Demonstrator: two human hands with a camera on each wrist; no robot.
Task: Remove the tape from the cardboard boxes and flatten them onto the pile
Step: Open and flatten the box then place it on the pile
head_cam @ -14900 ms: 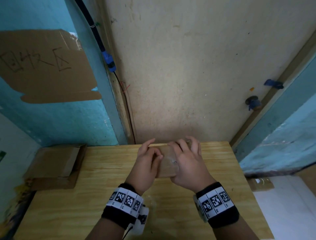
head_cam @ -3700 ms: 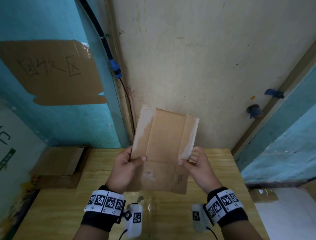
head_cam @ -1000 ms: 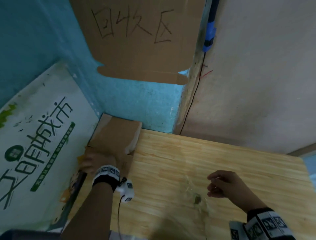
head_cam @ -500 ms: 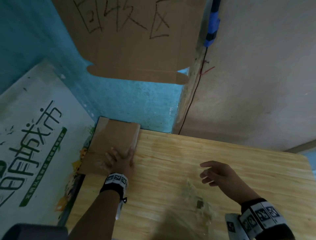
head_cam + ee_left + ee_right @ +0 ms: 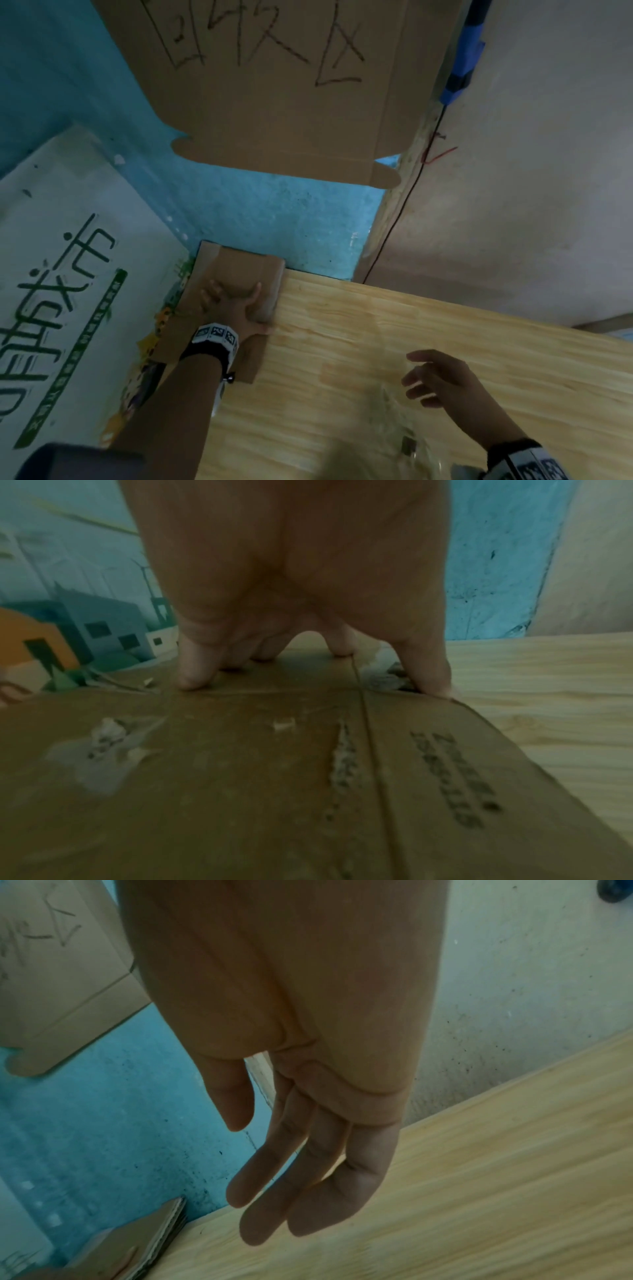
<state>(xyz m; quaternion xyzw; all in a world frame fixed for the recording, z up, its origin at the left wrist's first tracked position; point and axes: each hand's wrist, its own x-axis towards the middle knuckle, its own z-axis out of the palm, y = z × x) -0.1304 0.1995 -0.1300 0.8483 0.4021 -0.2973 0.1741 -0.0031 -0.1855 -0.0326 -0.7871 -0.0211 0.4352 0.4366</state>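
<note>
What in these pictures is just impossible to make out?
- Printed text on the flattened cardboard: left wrist view, blurred.
- How many sheets are in the pile: head view, left hand covers it; right wrist view shows only a corner.
- Clear tape scraps on the table: head view, blurred, partly behind the right hand.
- Cardboard sign: top cut off.

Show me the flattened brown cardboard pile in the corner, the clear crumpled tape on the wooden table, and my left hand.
flattened brown cardboard pile [image 5: 239,270], head view, on its top sheet beyond the fingers.
clear crumpled tape [image 5: 399,423], head view, on the middle of the wad.
left hand [image 5: 233,303], head view, on the back of the hand.
</note>
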